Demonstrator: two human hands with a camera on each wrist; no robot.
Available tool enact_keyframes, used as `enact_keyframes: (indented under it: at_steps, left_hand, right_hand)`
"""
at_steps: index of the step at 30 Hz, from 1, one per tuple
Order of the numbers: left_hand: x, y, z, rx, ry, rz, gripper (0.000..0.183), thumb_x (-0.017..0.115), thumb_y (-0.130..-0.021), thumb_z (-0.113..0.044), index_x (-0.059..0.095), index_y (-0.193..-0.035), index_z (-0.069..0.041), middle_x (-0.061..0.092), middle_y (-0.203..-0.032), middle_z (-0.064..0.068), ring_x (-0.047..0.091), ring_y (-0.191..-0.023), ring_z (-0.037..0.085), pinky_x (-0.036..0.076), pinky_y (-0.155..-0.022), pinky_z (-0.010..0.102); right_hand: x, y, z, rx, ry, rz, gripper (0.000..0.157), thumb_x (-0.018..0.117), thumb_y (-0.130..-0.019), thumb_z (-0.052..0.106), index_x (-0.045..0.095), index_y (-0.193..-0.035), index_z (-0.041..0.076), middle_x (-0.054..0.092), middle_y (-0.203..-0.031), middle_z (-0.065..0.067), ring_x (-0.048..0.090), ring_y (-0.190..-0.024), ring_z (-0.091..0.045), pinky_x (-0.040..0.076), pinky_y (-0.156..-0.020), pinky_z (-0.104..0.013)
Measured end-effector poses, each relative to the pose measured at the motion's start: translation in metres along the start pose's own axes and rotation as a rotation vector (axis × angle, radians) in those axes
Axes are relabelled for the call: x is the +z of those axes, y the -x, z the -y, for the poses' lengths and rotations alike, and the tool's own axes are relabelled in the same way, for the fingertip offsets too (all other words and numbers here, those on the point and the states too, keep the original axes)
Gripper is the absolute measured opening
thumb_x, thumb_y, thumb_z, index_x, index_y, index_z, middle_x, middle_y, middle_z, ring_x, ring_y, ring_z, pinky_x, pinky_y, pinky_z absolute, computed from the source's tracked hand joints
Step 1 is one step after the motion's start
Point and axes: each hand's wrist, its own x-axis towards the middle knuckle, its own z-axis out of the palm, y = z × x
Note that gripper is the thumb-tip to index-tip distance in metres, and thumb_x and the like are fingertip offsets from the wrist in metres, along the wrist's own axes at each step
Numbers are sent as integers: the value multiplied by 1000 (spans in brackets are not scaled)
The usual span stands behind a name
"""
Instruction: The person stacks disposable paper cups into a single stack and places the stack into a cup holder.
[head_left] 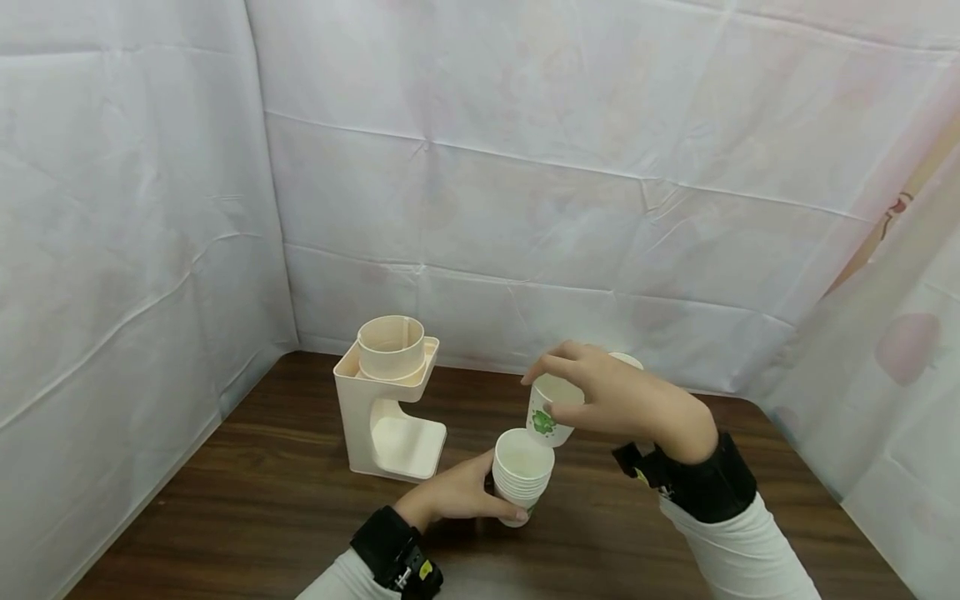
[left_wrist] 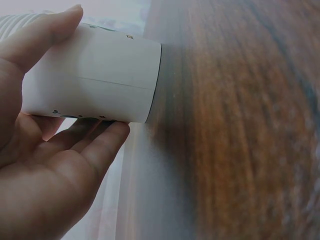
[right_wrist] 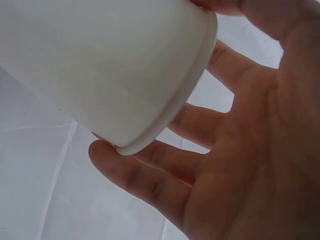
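A stack of nested white paper cups (head_left: 522,479) is gripped by my left hand (head_left: 463,490), thumb on the near side. In the left wrist view, the lowest cup (left_wrist: 95,75) of that stack lies between the thumb and the fingers, its base close to the wooden surface. My right hand (head_left: 600,387) holds a single paper cup (head_left: 542,421) with a green print, just above and right of the stack. Close up in the right wrist view, fingers (right_wrist: 150,187) and thumb are around the rim of this cup (right_wrist: 115,65).
Left of the stack stands a cream-coloured stand (head_left: 360,425) with a round tube (head_left: 392,354) on top and a flat base tray. Another white cup rim (head_left: 627,360) shows behind my right hand. White cloth (head_left: 525,208) hangs behind the dark wooden table (head_left: 247,492).
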Motion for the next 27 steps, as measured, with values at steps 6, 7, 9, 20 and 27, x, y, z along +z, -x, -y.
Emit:
enact_keyframes:
  at_steps: [6,7,9,20,27]
  left_hand:
    - [0,-1,-1,12,-4,5,77,85,-82,-22,41,-146,-25,60,-125,-14,54,-120,9,36,-107,44]
    - [0,-1,-1,12,-3,7,77,85,-82,-22,41,-146,-25,60,-125,-14,54,-120,9,36,-107,43]
    - [0,-1,-1,17,2,16,76,84,-83,-21,41,-146,-25,60,-125,-14,54,-120,9,36,-106,42]
    - [-2,-1,-1,36,7,31,71,82,-83,-21,43,-143,-27,60,-124,-13,55,-119,9,39,-104,39]
    - [-1,-2,0,28,12,37,70,82,-84,-22,43,-142,-27,60,-125,-13,55,-119,9,38,-104,38]
  right_hand:
    - [2,1,5,-11,0,-8,34,65,-91,19,64,-122,35,57,-126,5,56,-113,-19,50,-85,-38]
    - [3,1,5,-14,-1,-7,34,66,-92,20,65,-122,34,57,-126,6,56,-113,-18,50,-86,-38]
    - [5,2,8,-8,-1,2,33,66,-92,22,64,-123,36,56,-127,8,54,-114,-16,50,-87,-38]
    - [18,-1,18,-37,-27,97,33,67,-95,28,63,-126,38,53,-135,6,52,-122,-17,49,-93,-41]
    - [29,-3,17,-88,-32,114,31,67,-95,25,64,-124,36,55,-132,4,53,-120,-19,48,-94,-43]
